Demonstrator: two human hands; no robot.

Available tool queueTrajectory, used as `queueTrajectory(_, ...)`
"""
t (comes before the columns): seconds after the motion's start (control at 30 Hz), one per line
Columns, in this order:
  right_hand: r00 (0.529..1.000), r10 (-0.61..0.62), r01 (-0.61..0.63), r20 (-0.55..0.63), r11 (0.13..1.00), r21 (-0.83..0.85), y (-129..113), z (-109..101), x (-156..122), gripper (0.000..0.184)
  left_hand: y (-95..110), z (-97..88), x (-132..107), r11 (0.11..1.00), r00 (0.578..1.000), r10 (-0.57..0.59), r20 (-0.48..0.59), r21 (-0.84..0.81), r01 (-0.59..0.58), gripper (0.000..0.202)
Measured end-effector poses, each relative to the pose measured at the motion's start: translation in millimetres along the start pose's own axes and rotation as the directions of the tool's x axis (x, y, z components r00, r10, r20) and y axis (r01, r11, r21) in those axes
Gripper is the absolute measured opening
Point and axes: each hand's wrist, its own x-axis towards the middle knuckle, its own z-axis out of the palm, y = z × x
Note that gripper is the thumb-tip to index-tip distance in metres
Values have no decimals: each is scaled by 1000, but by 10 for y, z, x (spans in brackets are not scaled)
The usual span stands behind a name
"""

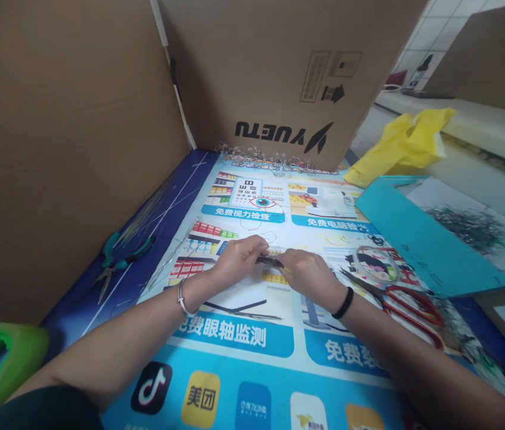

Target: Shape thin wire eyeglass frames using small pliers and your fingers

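Observation:
My left hand is closed in a pinch above the printed poster mat; what lies in its fingertips is too small to name. My right hand is wrapped round a small dark tool with a yellow edge, whose tip reaches toward my left fingers. Most of that tool is hidden in the right palm, so its kind does not show. Faint thin wire loops lie just beyond the hands. Several dark thin strands rest on the mat nearer to me.
Teal-handled pliers lie left beside long thin wires. Red-handled scissors and a clear ring-shaped roll are on the right. Cardboard walls rise behind and left. A blue folder, yellow bag and green tape roll surround the area.

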Motion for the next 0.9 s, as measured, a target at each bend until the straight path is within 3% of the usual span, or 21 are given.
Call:
queueTrajectory(0.17,998,-20,18,-59,999,-34,10,41,-4,14,0,-7,-3,999,999,-9,33,31,8,21)
queueTrajectory(0.3,982,-80,72,-171,996,-55,43,129,5,14,-71,-38,48,993,992,-113,-60,-45,110,21)
queueTrajectory(0.4,970,-72,91,-233,993,74,86,170,20,15,-135,-116,122,973,968,-200,-148,-145,179,23)
queueTrajectory(0.53,929,150,-9,-339,923,384,175,190,59,16,-194,-241,203,977,957,-214,-198,-64,206,20)
queueTrajectory(0.67,878,346,-109,-331,817,567,254,199,109,19,-192,-268,207,959,957,-272,-104,-114,260,16)
queueTrajectory(0.8,864,407,-151,-296,771,619,272,210,134,19,-121,-200,164,940,949,-314,13,-135,312,13)
queueTrajectory(0.9,846,424,-154,-323,775,614,273,216,139,19,-83,-132,125,968,967,-241,88,-57,246,11)
